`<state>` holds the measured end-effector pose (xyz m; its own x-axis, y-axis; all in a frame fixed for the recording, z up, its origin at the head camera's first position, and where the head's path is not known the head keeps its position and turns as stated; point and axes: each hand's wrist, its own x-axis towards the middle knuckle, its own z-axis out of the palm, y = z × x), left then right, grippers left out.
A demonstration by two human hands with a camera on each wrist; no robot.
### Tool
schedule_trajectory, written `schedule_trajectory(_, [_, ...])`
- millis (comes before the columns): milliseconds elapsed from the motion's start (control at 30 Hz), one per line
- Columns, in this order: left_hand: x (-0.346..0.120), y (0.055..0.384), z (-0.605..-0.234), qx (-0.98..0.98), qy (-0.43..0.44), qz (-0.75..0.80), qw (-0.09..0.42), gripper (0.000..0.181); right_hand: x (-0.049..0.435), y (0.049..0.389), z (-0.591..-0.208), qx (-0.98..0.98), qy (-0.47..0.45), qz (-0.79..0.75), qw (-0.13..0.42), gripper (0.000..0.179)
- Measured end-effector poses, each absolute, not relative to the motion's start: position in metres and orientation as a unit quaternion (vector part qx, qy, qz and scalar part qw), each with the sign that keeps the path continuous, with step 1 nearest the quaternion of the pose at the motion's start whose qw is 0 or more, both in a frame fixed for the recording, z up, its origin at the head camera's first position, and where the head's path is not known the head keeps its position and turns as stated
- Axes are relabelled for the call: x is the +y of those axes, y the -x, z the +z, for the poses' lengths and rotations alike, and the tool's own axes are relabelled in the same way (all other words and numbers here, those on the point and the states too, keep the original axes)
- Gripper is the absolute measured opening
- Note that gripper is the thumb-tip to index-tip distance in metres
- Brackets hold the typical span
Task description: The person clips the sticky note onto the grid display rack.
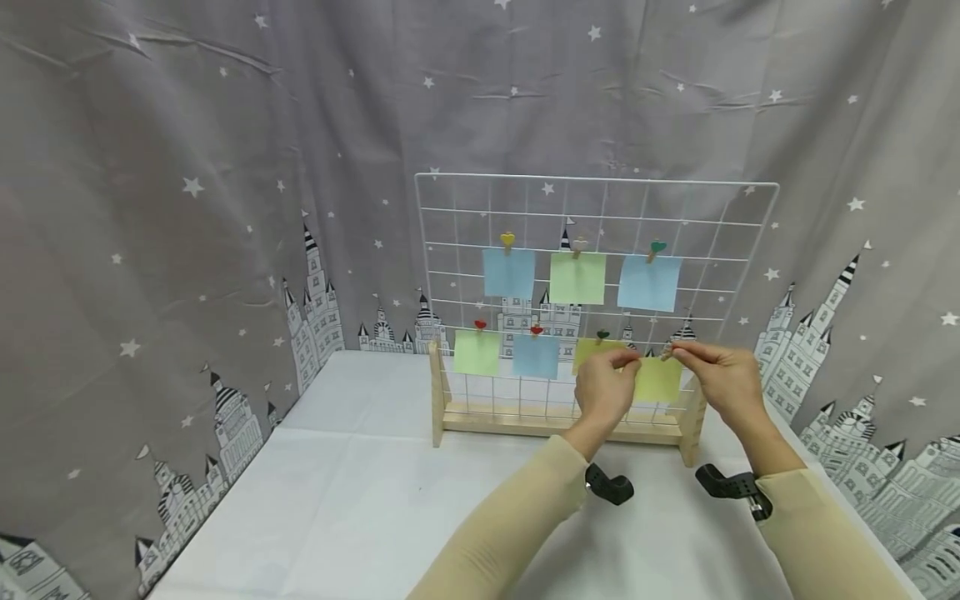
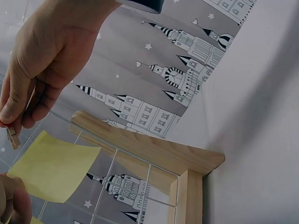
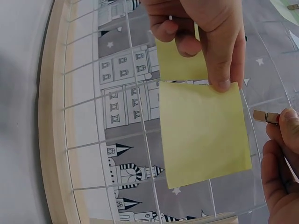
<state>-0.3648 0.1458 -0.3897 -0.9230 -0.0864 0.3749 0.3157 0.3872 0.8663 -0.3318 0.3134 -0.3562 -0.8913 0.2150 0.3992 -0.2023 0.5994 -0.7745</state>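
Note:
My left hand (image 1: 606,390) pinches a yellow paper square (image 1: 657,381) by its edge, thumb on its front face in the right wrist view. The paper lies against the lower right of a white wire grid (image 1: 596,177). Just to its right, my right hand (image 1: 726,383) pinches a small wooden clothespin (image 3: 265,116) between thumb and fingers, a bit of red showing by the thumb in the left wrist view. The clothespin's tip points toward the paper, with a gap between them. Another yellow square (image 3: 182,63) hangs beside it, partly covered by my left hand.
Wooden feet and a crossbar (image 1: 517,422) support the grid on a white-covered table (image 1: 330,500). Clothespins hold blue (image 1: 508,273) and green squares (image 1: 577,279) in two rows. A grey curtain (image 1: 225,150) with stars and castles hangs behind. Black straps with mounts (image 1: 609,485) sit at both wrists.

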Motion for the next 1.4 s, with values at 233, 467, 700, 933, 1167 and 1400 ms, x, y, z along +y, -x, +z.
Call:
schedule_trajectory(233, [0.149, 0.368, -0.386, -0.817, 0.075, -0.541, 0.183, 0.010, 0.314, 0.337, -0.353, -0.867, 0.015, 0.439, 0.234, 0.042])
schedule_trajectory(467, [0.154, 0.368, -0.381, -0.818, 0.078, -0.535, 0.199, 0.010, 0.316, 0.339, -0.352, -0.864, -0.007, 0.440, 0.245, 0.038])
schedule_trajectory(700, [0.157, 0.366, -0.376, -0.808, 0.078, -0.547, 0.204, 0.010, 0.316, 0.340, -0.351, -0.867, -0.004, 0.425, 0.259, 0.035])
schedule_trajectory(933, [0.157, 0.368, -0.374, -0.816, 0.079, -0.533, 0.211, 0.011, 0.311, 0.342, -0.347, -0.872, -0.011, 0.413, 0.261, 0.033])
schedule_trajectory(1167, [0.158, 0.369, -0.374, -0.818, 0.084, -0.525, 0.219, 0.011, 0.309, 0.346, -0.347, -0.876, -0.013, 0.400, 0.268, 0.027])
schedule_trajectory(1400, [0.158, 0.368, -0.374, -0.813, 0.084, -0.532, 0.222, 0.011, 0.308, 0.350, -0.349, -0.879, -0.032, 0.388, 0.274, 0.024])
